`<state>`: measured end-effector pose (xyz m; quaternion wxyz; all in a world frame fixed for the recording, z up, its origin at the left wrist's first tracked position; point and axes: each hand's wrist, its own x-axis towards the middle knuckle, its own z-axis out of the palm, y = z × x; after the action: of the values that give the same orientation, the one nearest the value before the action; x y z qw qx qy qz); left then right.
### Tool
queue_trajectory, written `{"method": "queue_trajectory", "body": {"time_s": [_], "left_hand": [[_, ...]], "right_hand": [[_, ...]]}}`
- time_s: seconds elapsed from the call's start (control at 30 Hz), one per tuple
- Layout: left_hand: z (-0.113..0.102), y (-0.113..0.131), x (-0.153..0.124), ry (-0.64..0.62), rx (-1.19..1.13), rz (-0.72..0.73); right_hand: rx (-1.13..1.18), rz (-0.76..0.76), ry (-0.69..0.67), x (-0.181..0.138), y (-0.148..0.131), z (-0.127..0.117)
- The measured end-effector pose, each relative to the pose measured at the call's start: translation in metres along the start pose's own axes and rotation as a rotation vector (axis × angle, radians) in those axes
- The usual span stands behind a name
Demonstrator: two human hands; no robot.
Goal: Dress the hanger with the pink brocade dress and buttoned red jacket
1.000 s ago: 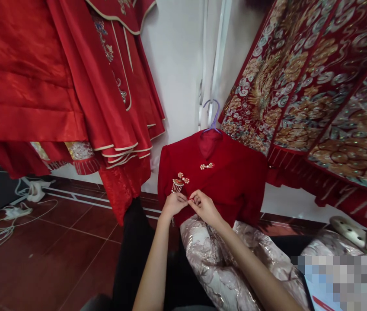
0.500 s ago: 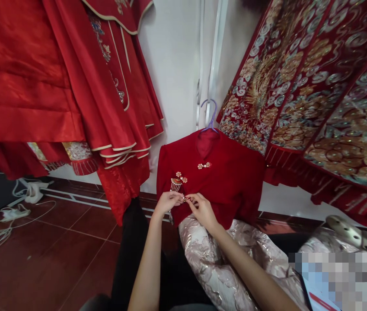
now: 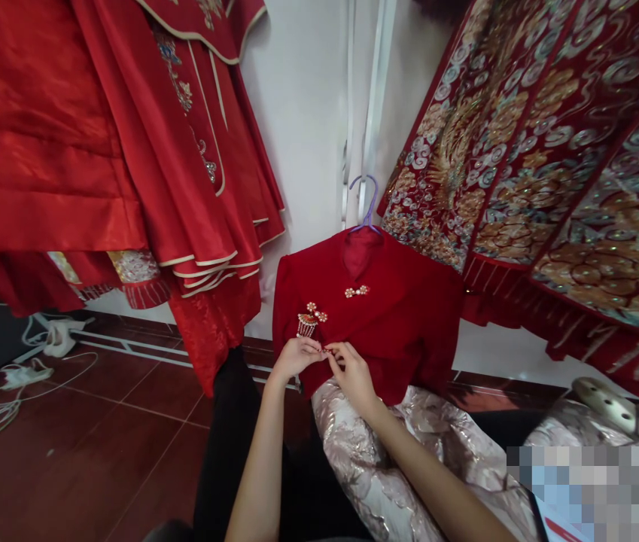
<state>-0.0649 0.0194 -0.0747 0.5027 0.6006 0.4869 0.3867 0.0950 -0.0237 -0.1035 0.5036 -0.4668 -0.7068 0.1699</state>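
A short red jacket (image 3: 403, 324) hangs upright on a purple hanger (image 3: 369, 214) in front of me. Pearl-and-gold flower frog fasteners (image 3: 356, 291) close it at the neck and sit lower on the left front, where a fan-shaped brooch (image 3: 307, 324) with beaded tassels hangs. Just under the brooch, my left hand (image 3: 299, 357) pinches one side of a small frog fastener (image 3: 326, 351). From the other side my right hand (image 3: 351, 374) pinches it too, thumb against fingers. Fingertips of both hands nearly meet and hide most of the fastener.
Silvery-pink brocade fabric (image 3: 353, 459) lies over my lap below the jacket. Red garments (image 3: 184, 165) hang at left, an embroidered skirt (image 3: 511, 181) at right. White cables (image 3: 8, 391) trail over the tiled floor. A phone (image 3: 556, 519), partly blurred, rests at lower right.
Both hands stay at the fastener, with the fingers shifted slightly and now covering more of it. The view has tilted a little, and the jacket appears slightly lower.
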Motion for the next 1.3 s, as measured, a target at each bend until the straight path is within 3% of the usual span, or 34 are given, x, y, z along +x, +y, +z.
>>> {"method": "queue_trajectory", "body": {"time_s": [0.3, 0.57, 0.9, 1.03, 1.3], "left_hand": [[0.003, 0.004, -0.001, 0.091, 0.309, -0.007], [-0.001, 0.012, -0.012, 0.015, 0.455, 0.196], [0.005, 0.021, -0.016, 0.086, 0.596, 0.089], [0.007, 0.023, -0.017, 0.144, 0.675, 0.098], [0.002, 0.022, -0.018, 0.135, 0.615, 0.153]], "right_hand": [[0.006, -0.022, 0.051, -0.006, 0.007, 0.006], [0.02, -0.033, 0.077, -0.007, 0.006, 0.007], [0.003, -0.035, 0.066, -0.009, 0.006, 0.006], [0.035, -0.032, 0.067, -0.008, 0.004, 0.006], [0.081, -0.008, 0.079, -0.007, 0.001, 0.005]]}}
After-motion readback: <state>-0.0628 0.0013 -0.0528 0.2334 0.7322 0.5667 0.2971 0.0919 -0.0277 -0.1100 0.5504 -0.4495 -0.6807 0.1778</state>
